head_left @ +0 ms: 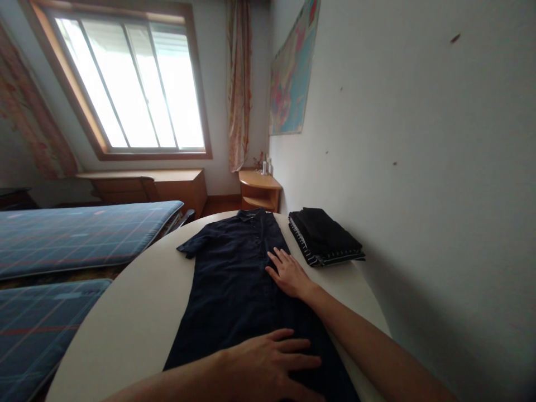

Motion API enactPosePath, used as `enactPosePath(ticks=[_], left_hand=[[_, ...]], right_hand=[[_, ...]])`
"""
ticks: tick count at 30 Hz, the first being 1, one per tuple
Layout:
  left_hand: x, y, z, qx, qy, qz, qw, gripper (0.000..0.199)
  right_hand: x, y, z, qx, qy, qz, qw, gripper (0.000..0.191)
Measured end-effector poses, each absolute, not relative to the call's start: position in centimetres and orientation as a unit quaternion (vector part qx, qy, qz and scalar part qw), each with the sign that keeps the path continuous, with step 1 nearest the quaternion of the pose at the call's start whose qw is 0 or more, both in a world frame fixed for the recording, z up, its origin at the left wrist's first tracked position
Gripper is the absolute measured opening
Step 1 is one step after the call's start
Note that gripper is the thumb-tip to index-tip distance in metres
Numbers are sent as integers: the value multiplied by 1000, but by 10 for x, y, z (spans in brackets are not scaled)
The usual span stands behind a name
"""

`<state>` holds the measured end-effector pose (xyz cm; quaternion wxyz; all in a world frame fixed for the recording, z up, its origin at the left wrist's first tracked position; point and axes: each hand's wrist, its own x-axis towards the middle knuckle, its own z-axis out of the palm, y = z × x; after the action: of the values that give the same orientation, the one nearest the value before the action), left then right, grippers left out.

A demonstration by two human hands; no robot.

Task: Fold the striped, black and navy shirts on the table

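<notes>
A dark navy short-sleeved polo shirt (226, 285) lies spread on the pale round table (109, 324), its collar at the far edge. One sleeve sticks out to the left; on the right, the side looks folded inward. My right hand (288, 273) rests flat on the shirt's right part, fingers spread, below the button placket. Closer to me, my left hand (272, 363) is over the lower right of the shirt with its fingers apart. Neither hand grips the cloth.
Folded black clothes with white stripes (326, 237) are stacked at the table's right, near the white wall (439, 167). Plaid mattresses (84, 229) stand to the left. Beyond the table are a small corner shelf (262, 180), a wooden desk (180, 181) and a window.
</notes>
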<state>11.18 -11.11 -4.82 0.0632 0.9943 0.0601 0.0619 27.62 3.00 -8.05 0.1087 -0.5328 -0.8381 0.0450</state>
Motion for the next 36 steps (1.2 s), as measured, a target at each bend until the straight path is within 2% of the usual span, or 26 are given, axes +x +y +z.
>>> enactPosePath(ticks=[5,9,14,18,24,27,31,33,36], left_hand=[[110,-107,-45,988,82,60,114,43],[105,-105,-48,975,161,58,142,58],[98,-107,-54,971,175,32,159,73],[103,-114,-63,983,157,44,87,71],[124,-127,-97,979,142,107,-104,55],[140,-135,-117,973,145,130,-126,54],[155,-139,-119,982,147,111,-45,54],[154,-133,-102,988,123,82,40,46],[135,-114,-64,970,74,71,220,38]], right_hand=[[286,29,-87,-505,-852,102,91,68],[287,29,-88,-505,-853,95,92,68],[279,35,-83,-530,-839,85,93,65],[270,44,-80,-525,-840,94,104,64],[271,42,-79,-544,-828,52,129,57],[268,42,-68,-567,-815,8,121,51],[257,56,-53,-609,-789,-1,77,50],[251,66,-51,-629,-774,13,74,49],[244,77,-58,-662,-743,30,95,44]])
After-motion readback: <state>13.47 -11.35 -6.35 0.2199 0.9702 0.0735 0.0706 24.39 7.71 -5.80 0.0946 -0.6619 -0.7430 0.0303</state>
